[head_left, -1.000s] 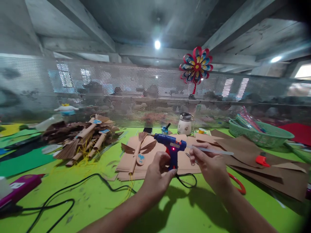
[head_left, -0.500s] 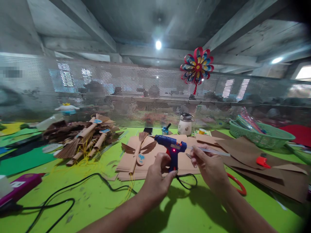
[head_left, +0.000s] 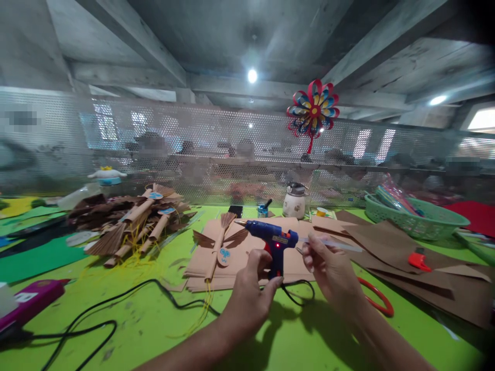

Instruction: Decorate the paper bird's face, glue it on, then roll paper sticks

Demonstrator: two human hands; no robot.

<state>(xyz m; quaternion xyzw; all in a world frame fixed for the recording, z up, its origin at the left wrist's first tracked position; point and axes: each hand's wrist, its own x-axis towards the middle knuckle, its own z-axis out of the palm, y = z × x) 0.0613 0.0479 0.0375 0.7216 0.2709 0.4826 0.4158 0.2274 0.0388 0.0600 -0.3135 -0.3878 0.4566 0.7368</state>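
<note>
My left hand [head_left: 249, 291] is closed around the handle of a blue hot glue gun [head_left: 266, 230], whose nozzle points left and whose small red light is lit. Between the thumb and fingers of my right hand [head_left: 328, 270] is a clear glue stick [head_left: 346, 246], its front end at the back of the gun. Orange-handled scissors [head_left: 381, 304] pass behind that hand, with a metal tip showing by the fingers; whether they are gripped I cannot tell. Beyond the gun, a pleated brown paper figure [head_left: 218, 242] with a blue-marked tag lies on stacked brown paper [head_left: 251, 257].
A black cord [head_left: 154, 281] loops across the green table [head_left: 154, 330]. At left are more paper figures [head_left: 143, 208] and a purple power strip [head_left: 34, 304]. A jar [head_left: 294, 202] stands at the back, a green basket [head_left: 417, 219] at right, near brown sheets [head_left: 402, 252].
The hands and glue gun sit slightly lower in view. The glue stick stays at the gun's rear, shifted slightly left. Both hands keep their holds.
</note>
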